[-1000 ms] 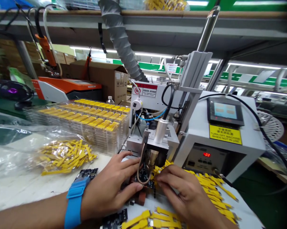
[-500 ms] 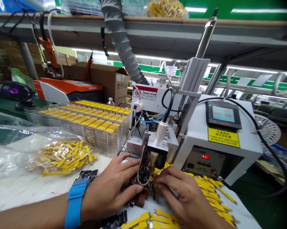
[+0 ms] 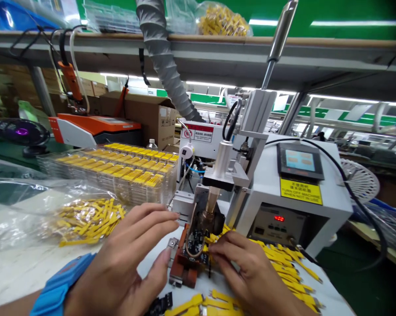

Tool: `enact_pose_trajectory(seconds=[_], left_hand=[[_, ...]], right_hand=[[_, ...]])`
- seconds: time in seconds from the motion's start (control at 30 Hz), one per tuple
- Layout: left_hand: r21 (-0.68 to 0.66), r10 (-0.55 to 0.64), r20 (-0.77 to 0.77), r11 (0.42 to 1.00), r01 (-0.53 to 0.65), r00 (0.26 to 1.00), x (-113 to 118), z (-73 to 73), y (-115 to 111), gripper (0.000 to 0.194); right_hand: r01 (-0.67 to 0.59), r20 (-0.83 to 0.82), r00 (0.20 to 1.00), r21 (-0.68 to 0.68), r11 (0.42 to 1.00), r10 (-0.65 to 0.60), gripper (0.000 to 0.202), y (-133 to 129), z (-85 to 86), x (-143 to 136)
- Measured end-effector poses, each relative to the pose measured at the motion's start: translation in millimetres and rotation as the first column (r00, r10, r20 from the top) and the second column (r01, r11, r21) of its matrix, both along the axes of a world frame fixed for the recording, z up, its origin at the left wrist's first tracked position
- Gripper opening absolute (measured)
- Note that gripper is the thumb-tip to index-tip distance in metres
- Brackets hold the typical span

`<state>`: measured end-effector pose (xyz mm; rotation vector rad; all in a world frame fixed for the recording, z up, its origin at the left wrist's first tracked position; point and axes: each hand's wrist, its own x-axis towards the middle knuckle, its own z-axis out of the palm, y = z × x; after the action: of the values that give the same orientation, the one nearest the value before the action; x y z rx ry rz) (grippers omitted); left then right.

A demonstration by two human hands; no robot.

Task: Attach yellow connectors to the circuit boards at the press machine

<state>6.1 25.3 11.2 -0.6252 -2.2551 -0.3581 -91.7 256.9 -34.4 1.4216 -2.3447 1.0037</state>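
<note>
A black circuit board (image 3: 194, 241) sits in a reddish-brown fixture (image 3: 183, 272) under the silver head (image 3: 221, 164) of a bench machine. My right hand (image 3: 250, 272) is at the board's right side, thumb and fingertips pinching a yellow flat cable (image 3: 212, 238) whose end meets the board; the fingers partly hide it. To the left of the fixture, my left hand (image 3: 122, 263) hovers open and holds nothing, its fingers stretched toward the machine. A blue wristband (image 3: 63, 281) is on that wrist. A thin curved tube loops down in front of the board.
More yellow flat cables (image 3: 292, 267) lie to the right, with others (image 3: 198, 303) in front beside a black board (image 3: 161, 304). At left are a plastic bag of cables (image 3: 89, 219) and stacked clear trays (image 3: 138, 184). The machine's control box (image 3: 303, 210) stands at right.
My left hand has drawn back to the left, away from the fixture. The machine head has risen, its rod showing above the cylinder. My right hand keeps its pinch at the board.
</note>
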Motion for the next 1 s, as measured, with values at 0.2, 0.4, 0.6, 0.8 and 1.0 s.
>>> enact_pose_trajectory(seconds=[0.2,0.4,0.6,0.8,1.0], left_hand=[[-0.032,0.078,0.118,0.997,-0.075,0.990,5.1,3.7,12.5,0.013],[-0.145,-0.002,0.299,0.988,0.048,0.954,-21.9,-26.4,7.7,0.037],[-0.198,0.031,0.292,0.980,0.028,0.956,-28.9,-48.5,8.2,0.036],[-0.215,0.071,0.240,0.976,-0.019,0.968,-28.7,-55.3,8.9,0.039],[-0.101,0.039,0.272,0.995,-0.012,0.961,-10.1,-46.7,7.0,0.060]], right_hand=[[0.005,0.057,0.998,-0.018,1.000,-0.004,0.023,-2.6,1.6,1.9],[0.083,0.170,0.983,-0.070,0.994,-0.071,0.020,-7.5,5.2,6.1],[0.179,0.580,0.810,-0.096,0.979,-0.091,0.017,-11.0,5.5,4.7],[0.240,0.709,0.700,-0.120,0.963,-0.086,0.023,-12.0,7.3,4.6],[0.139,0.620,0.783,-0.081,0.987,-0.059,0.015,-1.5,10.1,11.6]])
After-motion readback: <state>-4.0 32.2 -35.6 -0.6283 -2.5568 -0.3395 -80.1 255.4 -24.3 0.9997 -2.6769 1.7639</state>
